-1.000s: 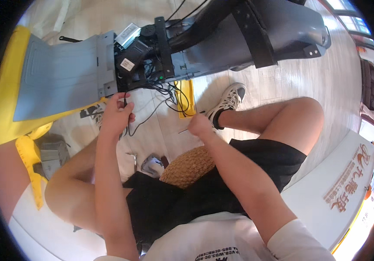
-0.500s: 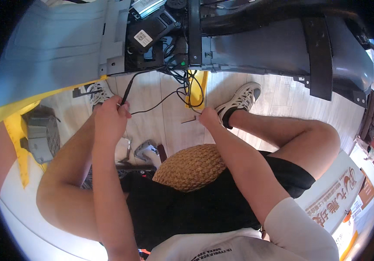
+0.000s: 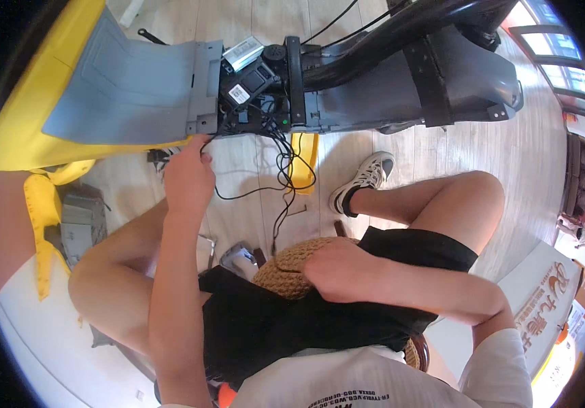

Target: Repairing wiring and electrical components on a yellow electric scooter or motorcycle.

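Note:
A tangle of thin black cables (image 3: 283, 160) hangs from the lower edge of a yellow and grey vehicle body (image 3: 129, 102). At the lower edge of its grey panel, my left hand (image 3: 190, 173) is closed on a black cable beside the yellow trim; its fingertips are partly hidden. My right hand (image 3: 340, 270) is closed over the woven seat (image 3: 286, 272) in front of my lap. A thin dark cable runs into its fingers, and the grip itself is mostly covered by the hand.
Above the cables sits a black electronic box (image 3: 250, 81) with a white label, beside a silver module (image 3: 242, 53). A yellow part (image 3: 304, 163) lies on the floor under the body, near a small L-shaped hex key (image 3: 298, 210). A signboard (image 3: 544, 292) lies at the right.
My left hand has moved up to the panel edge. My right hand has come back toward my lap, drawing a cable down with it. The view has shifted, showing more of the vehicle body.

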The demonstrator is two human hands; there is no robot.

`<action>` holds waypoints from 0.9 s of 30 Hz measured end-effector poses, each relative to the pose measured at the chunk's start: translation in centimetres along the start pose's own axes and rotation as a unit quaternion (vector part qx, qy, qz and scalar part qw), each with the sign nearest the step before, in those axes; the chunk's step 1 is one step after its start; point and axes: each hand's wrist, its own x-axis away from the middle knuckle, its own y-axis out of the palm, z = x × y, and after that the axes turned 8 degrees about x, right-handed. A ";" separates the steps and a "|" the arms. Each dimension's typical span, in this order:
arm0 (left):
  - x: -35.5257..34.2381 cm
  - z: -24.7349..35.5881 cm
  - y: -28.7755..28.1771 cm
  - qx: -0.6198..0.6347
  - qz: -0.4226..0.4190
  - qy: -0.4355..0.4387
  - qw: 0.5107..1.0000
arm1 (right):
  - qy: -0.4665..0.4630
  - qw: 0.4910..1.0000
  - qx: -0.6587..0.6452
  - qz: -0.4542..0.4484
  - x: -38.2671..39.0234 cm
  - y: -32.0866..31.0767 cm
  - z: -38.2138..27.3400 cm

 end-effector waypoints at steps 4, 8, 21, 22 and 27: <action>-0.5 2.4 -1.9 -0.003 0.121 0.158 0.980 | -0.038 0.946 -0.155 0.283 0.0 1.3 0.5; -2.1 4.5 -2.3 0.049 -0.073 0.110 0.990 | 0.032 0.868 -0.052 0.494 -0.7 0.8 0.5; -4.9 6.0 8.0 0.092 -0.104 0.139 0.981 | 0.013 0.708 -0.231 0.667 -1.9 -0.8 4.8; -5.1 6.0 8.3 0.113 -0.111 0.136 0.978 | 0.021 0.714 -0.229 0.662 -1.8 -1.0 4.9; -5.9 5.2 9.2 0.194 -0.102 0.085 0.972 | 0.027 0.724 -0.222 0.653 -2.4 -1.0 5.1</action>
